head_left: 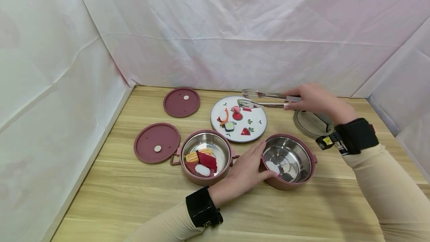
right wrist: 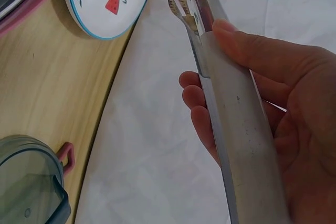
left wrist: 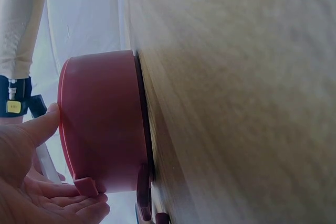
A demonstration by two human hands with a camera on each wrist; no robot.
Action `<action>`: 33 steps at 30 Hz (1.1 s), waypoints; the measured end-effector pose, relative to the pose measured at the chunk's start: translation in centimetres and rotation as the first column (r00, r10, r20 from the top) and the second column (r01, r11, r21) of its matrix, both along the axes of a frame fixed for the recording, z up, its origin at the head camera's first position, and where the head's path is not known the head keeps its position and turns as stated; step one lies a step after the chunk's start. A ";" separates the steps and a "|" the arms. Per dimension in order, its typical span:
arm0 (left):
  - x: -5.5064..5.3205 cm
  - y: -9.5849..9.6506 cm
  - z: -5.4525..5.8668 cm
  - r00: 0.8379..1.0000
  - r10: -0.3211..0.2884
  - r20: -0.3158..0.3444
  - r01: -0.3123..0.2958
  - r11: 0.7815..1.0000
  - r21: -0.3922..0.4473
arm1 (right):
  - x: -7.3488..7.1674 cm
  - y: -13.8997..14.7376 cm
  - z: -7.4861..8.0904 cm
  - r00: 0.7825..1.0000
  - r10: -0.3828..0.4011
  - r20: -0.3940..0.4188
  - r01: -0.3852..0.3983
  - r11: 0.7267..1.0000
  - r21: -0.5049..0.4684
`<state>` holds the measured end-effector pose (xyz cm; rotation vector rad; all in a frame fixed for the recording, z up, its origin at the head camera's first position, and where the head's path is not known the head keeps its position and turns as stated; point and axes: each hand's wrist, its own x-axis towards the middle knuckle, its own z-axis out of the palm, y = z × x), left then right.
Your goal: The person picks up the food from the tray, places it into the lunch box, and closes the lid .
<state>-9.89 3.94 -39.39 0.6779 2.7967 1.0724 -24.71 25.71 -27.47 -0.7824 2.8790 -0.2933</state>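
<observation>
Tongs (head_left: pixel 265 104) extend above the far edge of the plate (head_left: pixel 258 130), grasped by the right hand (head_left: pixel 315 102), fingers and thumb clasped. Left hand (head_left: pixel 246 169) grasps the right pot (head_left: pixel 283 186) at rim and handle.

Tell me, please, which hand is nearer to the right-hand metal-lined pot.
Left: the left hand touches the metal-lined pot at its rim; the right hand is beyond it, holding tongs.

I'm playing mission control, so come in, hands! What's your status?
Right hand grips tongs near plate. Left hand touches rightmost pot. White piece inside that pot. Nothing visibly blocks tongs.
</observation>
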 end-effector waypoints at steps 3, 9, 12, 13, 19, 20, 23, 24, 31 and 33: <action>0.1 0.0 0.0 1.000 0.002 -0.001 -0.002 1.000 -0.003 | -0.4 -0.4 -0.3 1.000 0.017 0.001 -0.017 1.000 0.012; 0.1 -0.1 0.0 1.000 -0.001 0.000 0.001 1.000 -0.004 | -0.8 -1.4 -0.9 0.999 0.027 0.024 -0.028 0.999 0.025; 0.0 -0.1 0.0 1.000 -0.004 0.006 0.004 1.000 -0.004 | -1.0 -1.7 -1.3 0.999 0.029 0.036 -0.030 0.999 0.021; 0.0 -0.1 0.0 1.000 -0.004 0.008 0.004 1.000 -0.007 | -1.1 -1.7 -1.5 0.999 0.028 0.038 -0.029 0.999 0.021; -0.2 0.0 -0.1 1.000 -0.003 0.010 0.003 1.000 -0.025 | -1.6 -2.1 -2.5 0.998 0.040 0.047 -0.041 0.999 0.014; -0.2 0.0 -0.2 1.000 -0.004 0.008 0.004 1.000 -0.024 | -1.6 -2.2 -2.6 0.998 0.046 0.044 -0.046 0.999 0.016; -0.3 0.0 -0.2 1.000 -0.007 0.001 0.007 1.000 -0.024 | -1.8 -2.5 -3.0 0.997 0.059 0.040 -0.059 0.998 0.022; -0.3 0.0 -0.3 1.000 -0.008 0.001 0.008 1.000 -0.023 | -1.9 -2.5 -3.1 0.997 0.061 0.039 -0.062 0.998 0.027; -0.4 -0.2 -0.2 1.000 -0.012 0.007 0.012 1.000 -0.027 | -2.3 -3.2 -3.7 0.997 0.059 0.046 -0.061 0.997 0.043; -0.4 -0.2 -0.2 1.000 -0.012 0.006 0.013 1.000 -0.027 | -2.4 -3.2 -3.8 0.997 0.057 0.047 -0.059 0.997 0.042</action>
